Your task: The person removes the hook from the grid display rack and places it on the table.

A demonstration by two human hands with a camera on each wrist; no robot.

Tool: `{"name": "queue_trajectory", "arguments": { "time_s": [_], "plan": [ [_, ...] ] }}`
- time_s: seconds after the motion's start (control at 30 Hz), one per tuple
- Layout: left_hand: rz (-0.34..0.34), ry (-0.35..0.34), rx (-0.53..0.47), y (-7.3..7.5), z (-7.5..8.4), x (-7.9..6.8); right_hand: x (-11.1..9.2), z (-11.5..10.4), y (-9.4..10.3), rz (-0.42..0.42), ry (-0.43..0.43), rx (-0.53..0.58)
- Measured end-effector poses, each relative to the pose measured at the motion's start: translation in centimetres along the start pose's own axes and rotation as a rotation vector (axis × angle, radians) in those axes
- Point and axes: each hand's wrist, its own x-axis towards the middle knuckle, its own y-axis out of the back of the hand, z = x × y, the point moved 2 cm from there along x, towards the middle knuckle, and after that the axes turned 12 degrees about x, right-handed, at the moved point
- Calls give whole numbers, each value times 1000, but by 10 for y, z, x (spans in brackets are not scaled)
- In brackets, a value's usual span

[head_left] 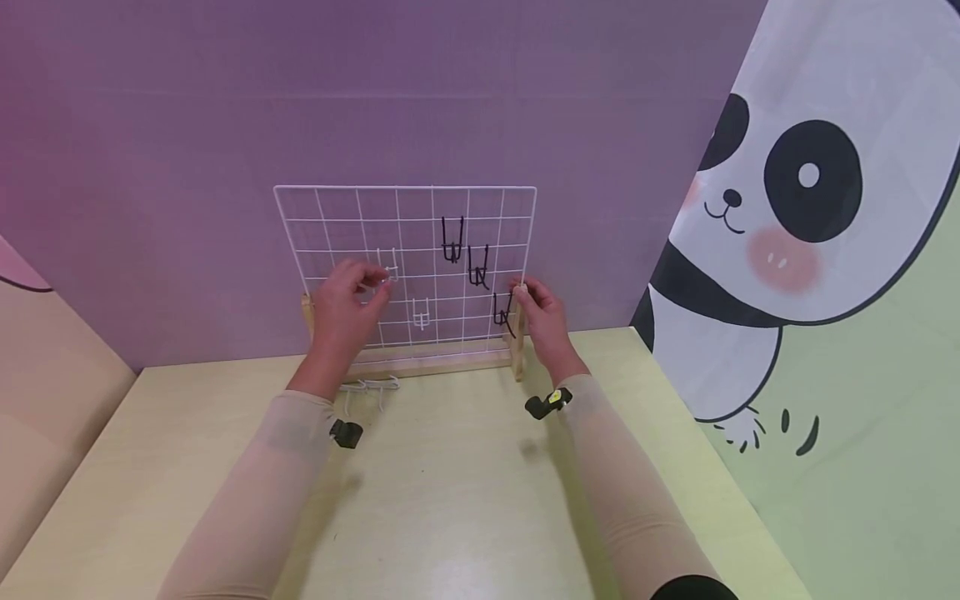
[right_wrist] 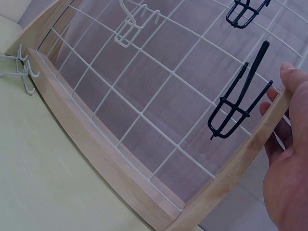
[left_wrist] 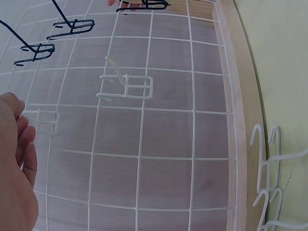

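A white wire grid panel (head_left: 405, 187) stands upright in a wooden base (head_left: 450, 362). My left hand (head_left: 348, 296) is at the grid's left half, thumb and forefinger pinching a white wire hook (head_left: 393, 257) that hangs there. In the left wrist view this hook (left_wrist: 47, 121) sits against the wires right by the fingertips. With my right hand (head_left: 543, 321) I grip the wooden side post (head_left: 517, 337), thumb in front and fingers behind it. Another white hook (head_left: 421, 315) hangs lower on the grid. Three black hooks (head_left: 452, 246) hang on its right half.
Two loose white hooks (head_left: 371, 384) lie on the pale table (head_left: 435, 492) in front of the base, below my left wrist. Behind the grid rises a purple backdrop (head_left: 405, 100), with a panda picture (head_left: 795, 292) to the right.
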Motion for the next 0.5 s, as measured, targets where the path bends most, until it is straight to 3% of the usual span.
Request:
{"name": "queue_trajectory", "arguments": {
  "time_s": [0.37, 0.5],
  "plan": [
    [95, -21, -12, 1, 1, -1, -2, -2, -2, 15, -14, 4],
    [97, -37, 13, 1, 1, 1, -2, -2, -2, 15, -19, -5]
  ]
}}
